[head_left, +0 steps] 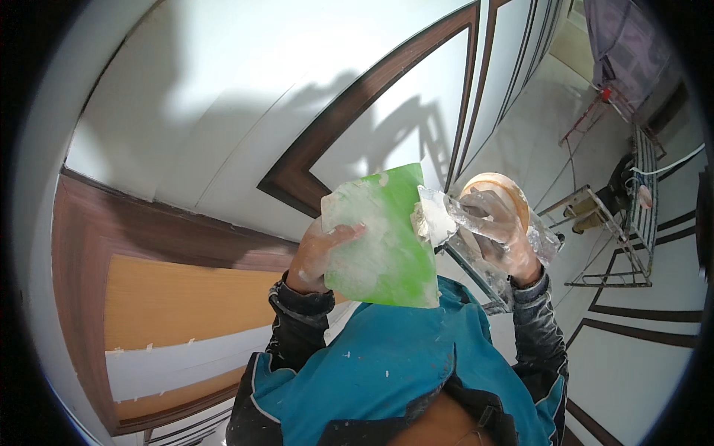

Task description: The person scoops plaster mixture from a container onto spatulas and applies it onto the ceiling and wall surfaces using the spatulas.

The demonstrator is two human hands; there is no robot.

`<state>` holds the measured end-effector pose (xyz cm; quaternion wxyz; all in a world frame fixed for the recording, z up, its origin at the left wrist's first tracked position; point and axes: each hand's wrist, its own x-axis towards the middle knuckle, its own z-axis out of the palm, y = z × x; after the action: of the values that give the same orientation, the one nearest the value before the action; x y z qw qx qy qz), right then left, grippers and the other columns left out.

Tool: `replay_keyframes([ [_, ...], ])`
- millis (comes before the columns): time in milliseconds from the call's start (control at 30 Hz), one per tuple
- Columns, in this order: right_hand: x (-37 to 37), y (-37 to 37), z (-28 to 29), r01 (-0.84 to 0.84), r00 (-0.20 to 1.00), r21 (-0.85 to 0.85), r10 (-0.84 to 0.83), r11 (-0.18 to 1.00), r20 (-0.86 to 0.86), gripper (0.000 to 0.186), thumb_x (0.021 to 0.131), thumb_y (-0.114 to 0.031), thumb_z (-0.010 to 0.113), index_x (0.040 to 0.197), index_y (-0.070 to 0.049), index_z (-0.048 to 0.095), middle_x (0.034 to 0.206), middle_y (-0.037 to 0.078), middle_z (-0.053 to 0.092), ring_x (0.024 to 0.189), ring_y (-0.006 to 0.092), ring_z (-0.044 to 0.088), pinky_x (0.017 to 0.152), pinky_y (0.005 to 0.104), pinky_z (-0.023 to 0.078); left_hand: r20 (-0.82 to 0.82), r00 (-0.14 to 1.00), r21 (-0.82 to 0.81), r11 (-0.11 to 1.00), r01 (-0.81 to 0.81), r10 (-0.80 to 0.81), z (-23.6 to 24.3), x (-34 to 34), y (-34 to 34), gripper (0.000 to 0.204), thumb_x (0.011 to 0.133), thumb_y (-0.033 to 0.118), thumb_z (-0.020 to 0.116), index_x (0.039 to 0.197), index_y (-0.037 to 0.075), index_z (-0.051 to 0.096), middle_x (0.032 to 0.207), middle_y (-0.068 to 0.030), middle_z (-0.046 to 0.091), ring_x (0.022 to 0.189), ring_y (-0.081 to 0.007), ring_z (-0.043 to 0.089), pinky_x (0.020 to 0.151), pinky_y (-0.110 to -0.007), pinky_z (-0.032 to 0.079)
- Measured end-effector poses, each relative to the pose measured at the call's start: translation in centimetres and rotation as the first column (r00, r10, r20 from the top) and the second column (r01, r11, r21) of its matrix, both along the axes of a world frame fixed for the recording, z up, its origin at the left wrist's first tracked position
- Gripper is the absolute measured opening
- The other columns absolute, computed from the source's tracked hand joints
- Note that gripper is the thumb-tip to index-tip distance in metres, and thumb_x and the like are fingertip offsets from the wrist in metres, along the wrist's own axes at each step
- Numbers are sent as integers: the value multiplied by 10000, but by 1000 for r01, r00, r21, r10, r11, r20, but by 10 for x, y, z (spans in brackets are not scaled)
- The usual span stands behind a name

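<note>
Left grip, head view: my left grip (311,253) pinches the green sheet (405,253) at its left edge, thumb laid over the upper face.
Green sheet: held before my chest, tilted, its left half clouded with white residue.
Right grip: my right grip (494,227), whitened over the fingers, pinches a white-coated scraper (439,215) between thumb and fingers.
Scraper: blade at the sheet's right edge, a lump of white paste (420,223) beside it.
Bucket: a round, pale bucket (523,201) stands behind my right grip, partly hidden.
Surroundings: white wall (245,74) with dark brown trim (286,182) ahead; metal scaffold (645,201) at far right.
</note>
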<state>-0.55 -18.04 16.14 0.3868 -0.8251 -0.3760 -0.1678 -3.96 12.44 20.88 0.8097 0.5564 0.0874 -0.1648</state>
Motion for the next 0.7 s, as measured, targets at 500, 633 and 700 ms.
replay_keyframes([
  [500,-13,-34,19,157,590,346,194,925,-784,431,859,-10,582,1288,35,558,1176,112,622,977,159,600,853,290,482,474,858,286,886,-364,200,-8,6,-44,298,880,65,637,1145,-60,581,1034,-123,666,903,-170,647,785,-306,523],
  [633,-7,-37,34,152,393,343,262,927,-881,442,870,-82,582,1292,46,554,1180,107,624,951,135,574,820,263,457,614,789,512,774,-373,-26,-8,7,-49,275,909,83,604,1133,-76,596,1006,-140,679,836,-170,658,754,-300,529],
  [700,3,-38,27,74,447,362,293,929,-845,449,875,-78,575,1305,47,540,1174,103,622,965,133,567,832,271,454,607,776,633,695,-341,-172,-3,7,-57,272,918,83,587,1138,-77,596,1001,-143,684,809,-174,666,737,-295,533],
])
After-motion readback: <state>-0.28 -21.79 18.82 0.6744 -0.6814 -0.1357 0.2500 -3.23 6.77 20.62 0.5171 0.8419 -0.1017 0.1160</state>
